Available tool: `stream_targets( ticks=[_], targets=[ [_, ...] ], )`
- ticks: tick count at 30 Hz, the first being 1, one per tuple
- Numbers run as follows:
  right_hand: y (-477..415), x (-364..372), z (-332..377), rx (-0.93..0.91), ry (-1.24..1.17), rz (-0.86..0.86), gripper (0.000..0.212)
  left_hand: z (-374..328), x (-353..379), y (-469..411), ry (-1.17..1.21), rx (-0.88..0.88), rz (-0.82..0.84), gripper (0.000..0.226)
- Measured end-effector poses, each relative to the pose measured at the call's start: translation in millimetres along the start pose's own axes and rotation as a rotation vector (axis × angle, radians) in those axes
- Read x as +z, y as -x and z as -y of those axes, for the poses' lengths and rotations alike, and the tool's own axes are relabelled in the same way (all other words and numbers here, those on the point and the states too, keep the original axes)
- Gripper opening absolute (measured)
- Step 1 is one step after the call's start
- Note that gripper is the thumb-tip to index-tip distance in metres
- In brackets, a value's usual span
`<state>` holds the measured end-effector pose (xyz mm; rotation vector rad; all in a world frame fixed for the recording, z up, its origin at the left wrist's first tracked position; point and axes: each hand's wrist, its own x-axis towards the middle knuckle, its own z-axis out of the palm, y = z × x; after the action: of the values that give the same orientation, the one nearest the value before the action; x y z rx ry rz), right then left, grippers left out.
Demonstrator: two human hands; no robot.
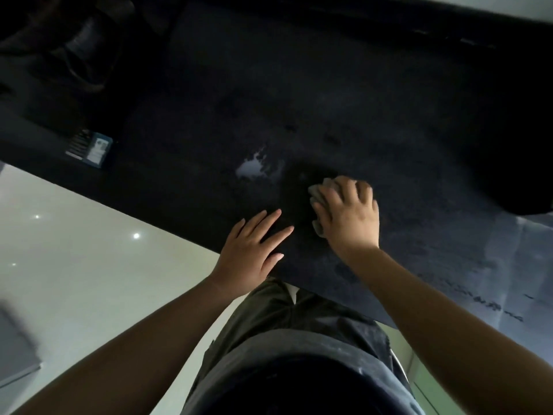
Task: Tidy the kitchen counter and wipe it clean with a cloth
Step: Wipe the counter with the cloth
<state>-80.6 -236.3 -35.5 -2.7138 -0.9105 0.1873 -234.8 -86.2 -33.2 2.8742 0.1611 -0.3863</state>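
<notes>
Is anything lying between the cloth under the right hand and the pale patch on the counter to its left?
Nothing visible: only bare dark counter separates the cloth from the pale patch. The left hand rests nearer the edge, off that line.

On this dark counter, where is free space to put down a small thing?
Free: the broad dark counter behind the right hand, which holds a crumpled grey cloth, and the strip between the small blue box and the pale splash-shaped patch. Crowded: the near edge, where the left hand rests flat beside the cloth.
</notes>
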Motion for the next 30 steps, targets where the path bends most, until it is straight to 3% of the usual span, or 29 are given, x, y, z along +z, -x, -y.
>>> stream_targets(
  ticks=[3,10,14,18,21,26,28,30],
  targets=[
    [26,-1,-19,-0.079,0.005,0.021,0.039,0,-3,-1,0.025,0.003,0.007,0.049],
    [-9,-8,-11,0.341,-0.081,-0.050,0.034,2,-19,-8,0.148,0.004,-0.030,0.047],
    [-30,2,27,0.282,-0.054,-0.039,0.035,33,-34,-24,0.186,0.054,-0.159,0.044],
    [9,10,51,0.255,-0.042,-0.047,0.033,92,-48,-43,0.131,0.069,-0.167,0.042],
    [28,17,60,0.396,-0.011,-0.111,0.036,145,-63,-60,0.046,0.120,-0.147,0.042],
    [-34,30,91,0.871,-0.027,-0.309,0.038,214,-79,-89,-0.083,0.225,-0.125,0.047],
    [-60,35,105,0.905,-0.016,-0.323,0.040,236,-77,-97,-0.094,0.234,-0.126,0.049],
    [-67,42,124,0.826,-0.011,-0.316,0.037,251,-72,-100,-0.069,0.250,-0.130,0.050]
  ],
)
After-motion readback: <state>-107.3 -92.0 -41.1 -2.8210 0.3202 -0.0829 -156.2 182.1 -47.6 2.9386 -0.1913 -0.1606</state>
